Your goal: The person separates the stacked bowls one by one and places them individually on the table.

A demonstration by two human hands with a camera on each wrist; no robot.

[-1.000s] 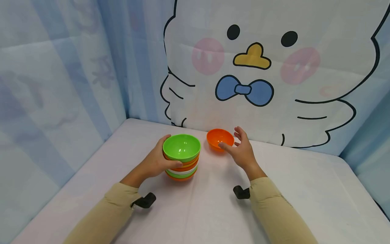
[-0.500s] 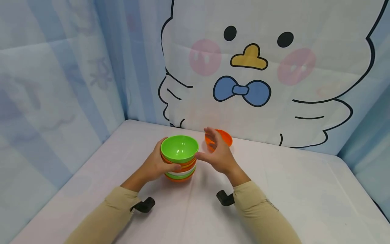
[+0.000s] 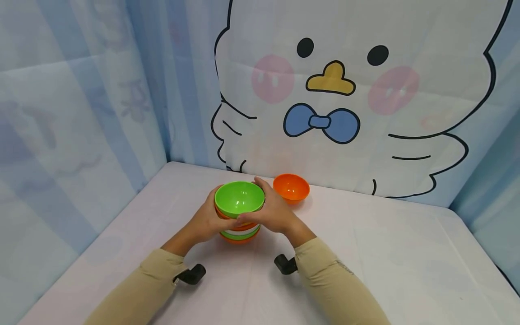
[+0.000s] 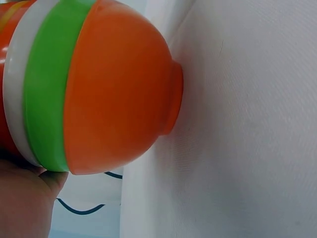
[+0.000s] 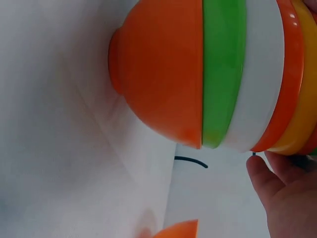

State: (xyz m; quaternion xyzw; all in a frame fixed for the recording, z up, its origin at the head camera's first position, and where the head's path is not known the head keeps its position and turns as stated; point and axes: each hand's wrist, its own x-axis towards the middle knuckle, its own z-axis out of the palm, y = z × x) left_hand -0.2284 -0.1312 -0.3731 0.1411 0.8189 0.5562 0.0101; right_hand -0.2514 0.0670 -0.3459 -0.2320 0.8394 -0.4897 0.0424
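Observation:
A stack of nested plastic bowls (image 3: pixel 239 198) stands on the table, with a glossy green bowl on top. Lower rims show orange, yellow, white and green, and the bottom orange bowl (image 4: pixel 119 89) has its foot on the cloth. My left hand (image 3: pixel 204 222) grips the upper stack from the left, thumb across the front. From the right, my right hand (image 3: pixel 276 211) holds the same upper part, its thumb reaching the left thumb. In the right wrist view, the right fingers (image 5: pixel 265 181) lie against the stack's side near the yellow and orange rims.
A single orange bowl (image 3: pixel 291 188) stands behind and right of the stack, near the back edge. White cloth covers the table (image 3: pixel 406 253). A printed curtain (image 3: pixel 264 149) hangs along the back, and another one rises at the left.
My right hand has moved left from beside the single orange bowl to the stack and taken hold of its right side. The left hand keeps its grip, and the bowls stay put.

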